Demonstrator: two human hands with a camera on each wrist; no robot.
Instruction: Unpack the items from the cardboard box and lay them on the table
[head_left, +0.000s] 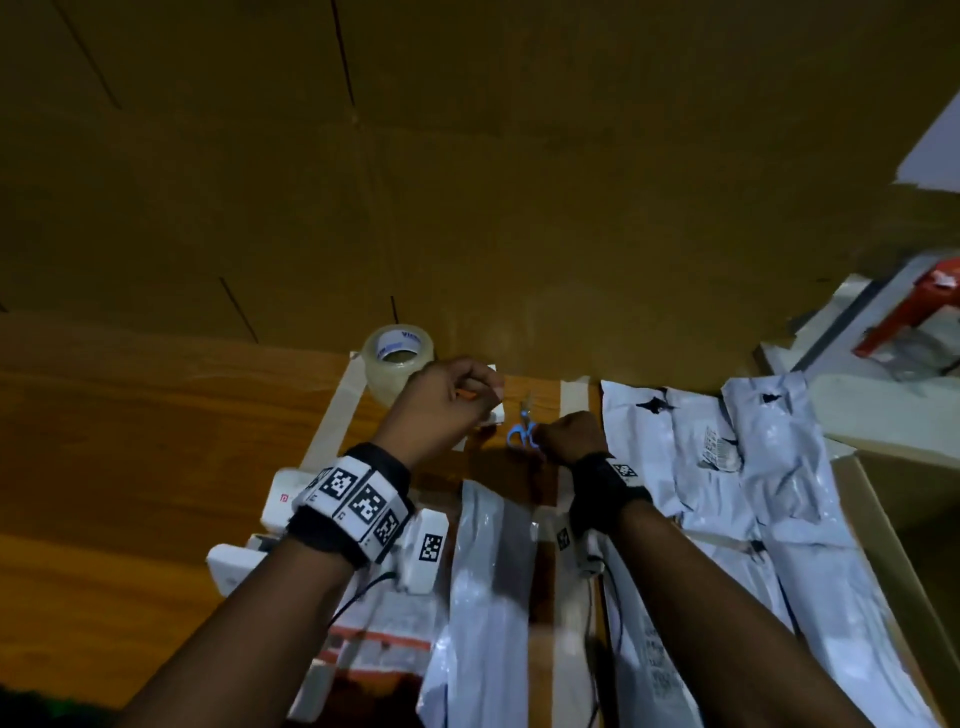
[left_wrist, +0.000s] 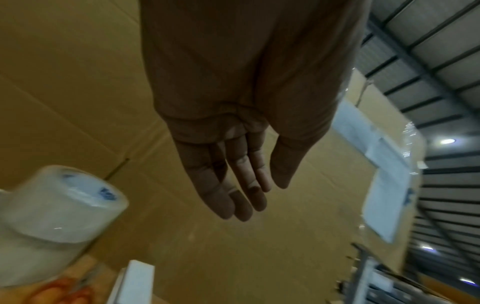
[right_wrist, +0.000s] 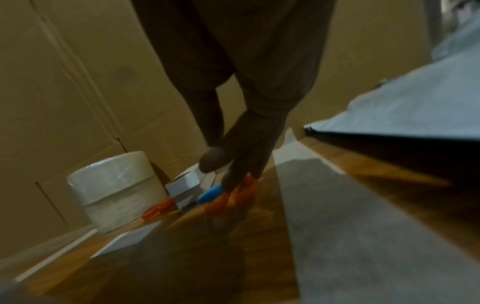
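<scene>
Small scissors with blue handles (head_left: 522, 434) lie on the wooden table (head_left: 130, 441). My right hand (head_left: 571, 431) reaches down to them. In the right wrist view its straight fingertips (right_wrist: 233, 181) touch the blue (right_wrist: 210, 194) and orange handles (right_wrist: 233, 198), and the thumb stays clear. My left hand (head_left: 447, 400) hovers over a small white box (head_left: 491, 408). In the left wrist view its fingers (left_wrist: 233, 195) are straight and hold nothing. A tall wall of brown cardboard (head_left: 467, 182) stands right behind both hands.
A roll of clear packing tape (head_left: 397, 364) stands left of the white box, with orange scissors (right_wrist: 158, 207) at its foot. Grey plastic mailers (head_left: 701, 467) cover the table on the right, one more (head_left: 488, 571) lies between my forearms. Masking tape strips (head_left: 332, 415) mark the table.
</scene>
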